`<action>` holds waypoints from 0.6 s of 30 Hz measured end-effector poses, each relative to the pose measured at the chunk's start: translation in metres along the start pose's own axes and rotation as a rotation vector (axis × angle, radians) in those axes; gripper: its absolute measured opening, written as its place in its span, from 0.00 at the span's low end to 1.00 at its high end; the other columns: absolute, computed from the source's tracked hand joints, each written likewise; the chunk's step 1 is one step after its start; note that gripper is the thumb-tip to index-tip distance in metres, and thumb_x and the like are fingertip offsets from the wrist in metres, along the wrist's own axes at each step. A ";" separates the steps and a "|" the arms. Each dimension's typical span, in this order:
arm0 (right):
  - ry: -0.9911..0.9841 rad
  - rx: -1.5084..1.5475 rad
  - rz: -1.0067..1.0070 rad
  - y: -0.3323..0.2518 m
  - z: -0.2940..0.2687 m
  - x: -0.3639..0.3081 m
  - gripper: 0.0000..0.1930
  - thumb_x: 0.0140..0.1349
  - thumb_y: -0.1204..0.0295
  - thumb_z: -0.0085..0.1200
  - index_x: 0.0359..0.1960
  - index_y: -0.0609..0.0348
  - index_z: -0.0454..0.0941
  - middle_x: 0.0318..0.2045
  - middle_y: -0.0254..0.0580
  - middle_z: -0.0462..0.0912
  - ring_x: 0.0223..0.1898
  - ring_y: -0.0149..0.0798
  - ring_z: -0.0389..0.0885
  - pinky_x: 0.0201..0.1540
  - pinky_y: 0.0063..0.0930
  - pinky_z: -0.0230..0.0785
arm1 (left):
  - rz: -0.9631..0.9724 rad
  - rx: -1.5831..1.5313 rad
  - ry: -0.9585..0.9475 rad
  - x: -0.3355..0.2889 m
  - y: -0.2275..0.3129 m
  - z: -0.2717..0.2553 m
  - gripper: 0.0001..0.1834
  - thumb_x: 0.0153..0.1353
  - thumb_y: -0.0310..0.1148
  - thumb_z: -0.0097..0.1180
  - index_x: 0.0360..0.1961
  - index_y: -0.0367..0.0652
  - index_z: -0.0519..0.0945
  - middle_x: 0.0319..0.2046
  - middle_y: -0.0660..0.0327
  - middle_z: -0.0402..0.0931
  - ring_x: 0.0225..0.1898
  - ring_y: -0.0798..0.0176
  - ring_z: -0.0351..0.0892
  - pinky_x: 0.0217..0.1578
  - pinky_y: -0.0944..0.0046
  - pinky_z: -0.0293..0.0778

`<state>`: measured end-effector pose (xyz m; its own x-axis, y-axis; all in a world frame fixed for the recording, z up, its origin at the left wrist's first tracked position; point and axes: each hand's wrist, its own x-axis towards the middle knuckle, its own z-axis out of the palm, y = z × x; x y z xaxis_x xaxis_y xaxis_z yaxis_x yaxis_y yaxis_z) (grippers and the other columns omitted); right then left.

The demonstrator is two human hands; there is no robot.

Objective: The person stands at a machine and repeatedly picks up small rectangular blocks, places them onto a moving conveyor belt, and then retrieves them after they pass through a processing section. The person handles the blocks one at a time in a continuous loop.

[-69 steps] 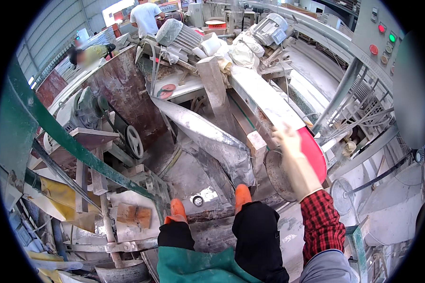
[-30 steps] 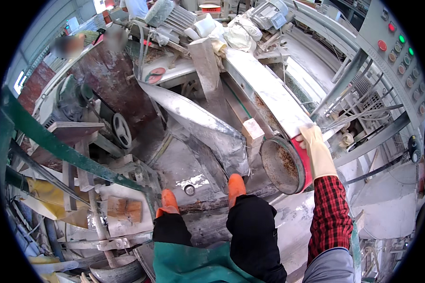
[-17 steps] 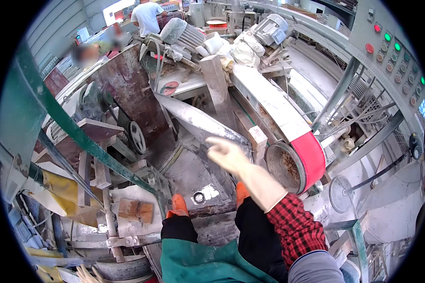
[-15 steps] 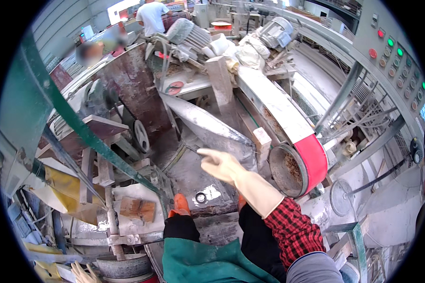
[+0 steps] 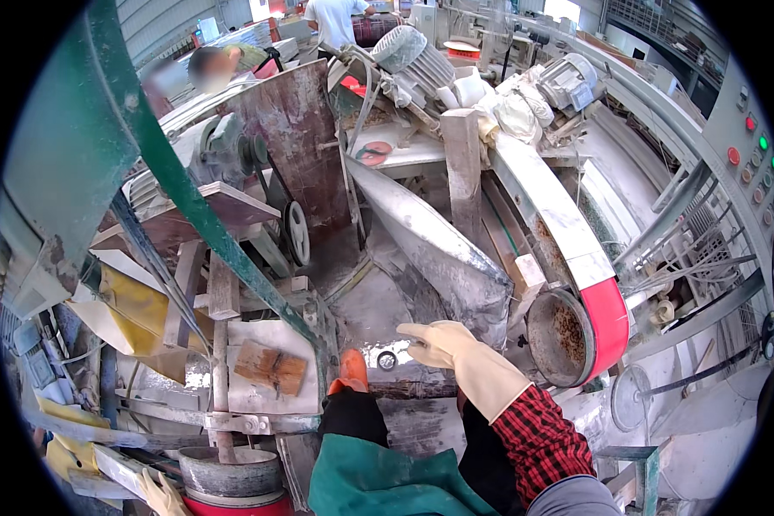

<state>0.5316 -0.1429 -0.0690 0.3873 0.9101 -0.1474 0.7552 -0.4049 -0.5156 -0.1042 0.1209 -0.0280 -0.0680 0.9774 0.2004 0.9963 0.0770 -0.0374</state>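
My right hand (image 5: 445, 346), in a cream rubber glove, reaches over the wet floor with its fingers stretched out and nothing in them. Just left of its fingertips, a small dark ring (image 5: 387, 360) lies on the floor near my orange boot (image 5: 353, 371). Right of this hand is a round drum (image 5: 562, 337) wrapped by a red and white belt (image 5: 605, 322). My left hand (image 5: 162, 496), gloved alike, shows only partly at the lower left, fingers apart, beside a grey wheel (image 5: 230, 471) with a red belt. A pale strip (image 5: 116, 471) runs up to that hand; whether they touch, I cannot tell.
A green metal bar (image 5: 224, 249) slants across the left side. A dusty sheet guard (image 5: 430, 241) stands ahead, with motors (image 5: 413, 56) behind it. A control panel (image 5: 752, 163) is at the right. Another person in a white shirt (image 5: 333, 21) stands at the back.
The view has swung left, so the machinery appears farther right. My right hand has come lower and closer to the ring on the floor. The left hand remains at the lower left edge.
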 end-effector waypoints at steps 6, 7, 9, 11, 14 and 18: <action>-0.056 -0.077 -0.002 -0.013 0.002 0.002 0.20 0.58 0.60 0.50 0.54 0.38 0.72 0.25 0.50 0.80 0.31 0.56 0.79 0.37 0.47 0.70 | 0.031 -0.002 -0.154 -0.031 0.075 -0.074 0.30 0.66 0.48 0.48 0.63 0.40 0.68 0.63 0.41 0.62 0.63 0.43 0.62 0.64 0.49 0.56; -0.054 -0.065 -0.011 -0.012 0.003 0.003 0.20 0.58 0.60 0.50 0.54 0.39 0.72 0.24 0.50 0.80 0.31 0.56 0.79 0.36 0.47 0.70 | 0.016 -0.049 -0.152 -0.032 0.075 -0.074 0.29 0.66 0.47 0.49 0.62 0.39 0.67 0.63 0.41 0.62 0.64 0.43 0.62 0.64 0.50 0.57; -0.050 -0.041 -0.028 -0.012 0.001 0.004 0.19 0.58 0.60 0.50 0.53 0.40 0.71 0.23 0.50 0.80 0.30 0.56 0.79 0.36 0.49 0.69 | -0.014 -0.143 -0.151 -0.036 0.071 -0.072 0.28 0.66 0.43 0.50 0.62 0.38 0.67 0.63 0.41 0.62 0.64 0.44 0.62 0.64 0.52 0.58; -0.079 -0.065 0.030 -0.015 -0.005 0.004 0.20 0.59 0.59 0.50 0.54 0.41 0.70 0.23 0.50 0.80 0.30 0.56 0.79 0.36 0.49 0.69 | -0.052 -0.293 -0.152 -0.038 0.071 -0.068 0.28 0.65 0.41 0.51 0.63 0.38 0.67 0.64 0.41 0.61 0.64 0.45 0.61 0.64 0.54 0.57; -0.113 -0.090 0.100 -0.012 -0.006 0.005 0.21 0.59 0.58 0.49 0.55 0.43 0.68 0.22 0.50 0.79 0.29 0.55 0.79 0.35 0.48 0.69 | -0.055 -0.330 -0.171 -0.042 0.078 -0.070 0.28 0.66 0.40 0.51 0.63 0.37 0.66 0.65 0.42 0.59 0.64 0.46 0.61 0.65 0.55 0.56; -0.030 -0.035 0.136 -0.001 0.005 0.007 0.23 0.60 0.58 0.48 0.57 0.43 0.66 0.25 0.50 0.81 0.31 0.54 0.80 0.35 0.48 0.69 | -0.007 -0.243 -0.159 -0.043 0.078 -0.071 0.29 0.66 0.40 0.51 0.64 0.37 0.64 0.66 0.42 0.57 0.65 0.47 0.60 0.66 0.55 0.54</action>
<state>0.5313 -0.1355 -0.0743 0.4715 0.8489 -0.2389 0.7152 -0.5266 -0.4596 -0.0197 0.0706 0.0294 -0.0630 0.9971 0.0434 0.9777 0.0529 0.2032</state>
